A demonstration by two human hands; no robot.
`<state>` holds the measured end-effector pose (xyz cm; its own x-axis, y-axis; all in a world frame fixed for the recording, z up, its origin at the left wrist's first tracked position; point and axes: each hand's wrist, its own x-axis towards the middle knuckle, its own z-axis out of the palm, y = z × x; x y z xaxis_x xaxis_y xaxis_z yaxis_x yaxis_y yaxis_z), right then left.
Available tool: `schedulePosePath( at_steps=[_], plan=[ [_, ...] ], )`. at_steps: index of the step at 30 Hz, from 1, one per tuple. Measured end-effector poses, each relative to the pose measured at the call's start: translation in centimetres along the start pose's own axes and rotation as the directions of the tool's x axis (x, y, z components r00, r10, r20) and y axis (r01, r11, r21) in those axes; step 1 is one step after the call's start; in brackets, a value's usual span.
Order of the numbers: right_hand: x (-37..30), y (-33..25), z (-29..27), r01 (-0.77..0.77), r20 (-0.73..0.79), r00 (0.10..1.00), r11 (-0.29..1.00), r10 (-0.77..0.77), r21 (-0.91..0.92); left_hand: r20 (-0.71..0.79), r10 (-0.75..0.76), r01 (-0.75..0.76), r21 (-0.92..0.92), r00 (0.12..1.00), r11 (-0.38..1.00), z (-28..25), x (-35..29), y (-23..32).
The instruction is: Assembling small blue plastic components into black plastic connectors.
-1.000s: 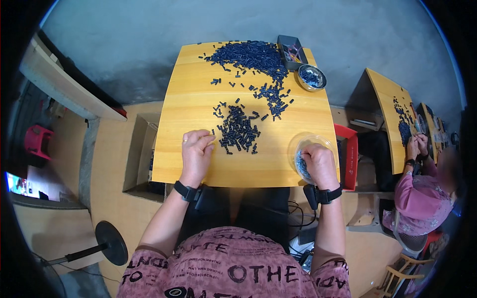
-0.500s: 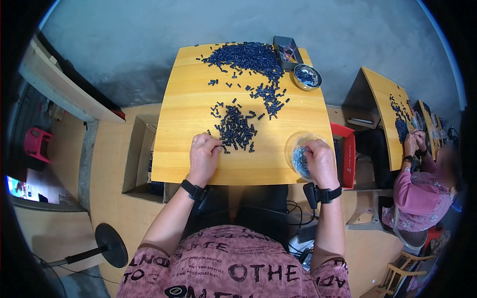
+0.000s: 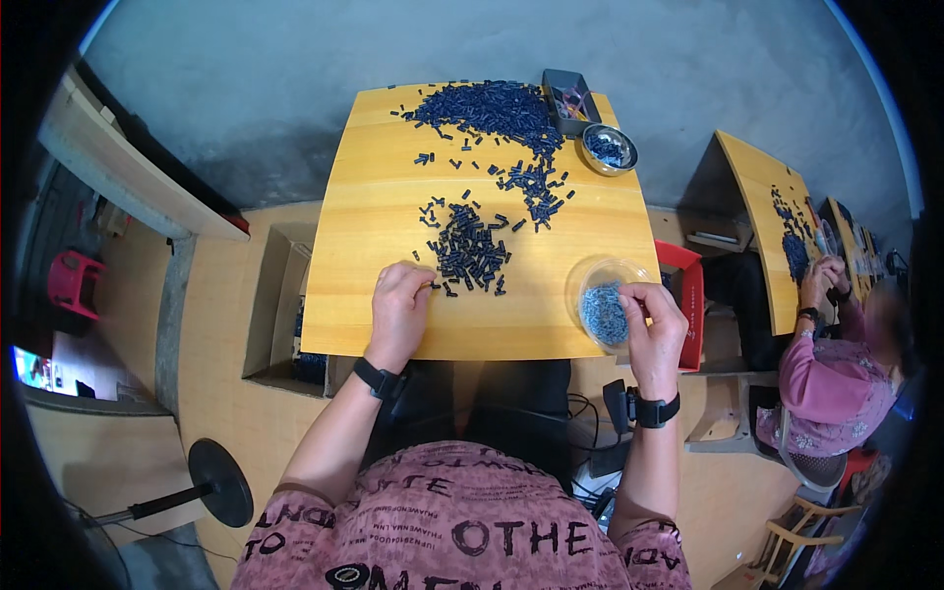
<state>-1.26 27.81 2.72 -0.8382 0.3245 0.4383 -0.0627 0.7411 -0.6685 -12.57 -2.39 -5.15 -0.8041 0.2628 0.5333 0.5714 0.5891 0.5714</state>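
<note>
My left hand (image 3: 399, 303) rests at the table's near left, its thumb and fingers pinched together. Its fingertips are beside a pile of small black tube-like parts (image 3: 468, 251); whatever sits in the pinch is too small to make out. My right hand (image 3: 656, 324) is closed in a pinch at the right rim of a clear round bowl (image 3: 582, 273). Inside the bowl lie many tiny blue-grey pieces (image 3: 602, 313), perhaps small screws. What the right fingertips hold, if anything, is hidden.
A larger heap of black parts (image 3: 492, 110) covers the table's far side. Next to it stand a dark tray (image 3: 561, 79) and a metal bowl (image 3: 593, 165). Cardboard (image 3: 264, 324) and red (image 3: 693, 315) boxes flank the table (image 3: 344, 329). A co-worker (image 3: 831, 403) works at right.
My right hand has drawn back from inside the bowl to its right rim, uncovering more of the tiny pieces. My left hand has stayed almost in place by the pile.
</note>
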Motion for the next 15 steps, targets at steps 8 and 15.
schedulePosePath(
  at_steps=[8, 15],
  plan=[
    [-3.4, -3.1, 0.7, -0.103, 0.071, 0.994, 0.947, 0.085, 0.306, -0.008, -0.107, 0.107, -0.023, 0.994, 0.994, 0.6, 0.7, -0.3],
    [-7.3, -4.0, 4.9, -0.381, 0.466, 0.872, 0.808, 0.151, 0.450, 0.048, -0.005, 0.001, 0.073, 0.999, 0.997, 3.0, 2.2, -0.4]
  ],
)
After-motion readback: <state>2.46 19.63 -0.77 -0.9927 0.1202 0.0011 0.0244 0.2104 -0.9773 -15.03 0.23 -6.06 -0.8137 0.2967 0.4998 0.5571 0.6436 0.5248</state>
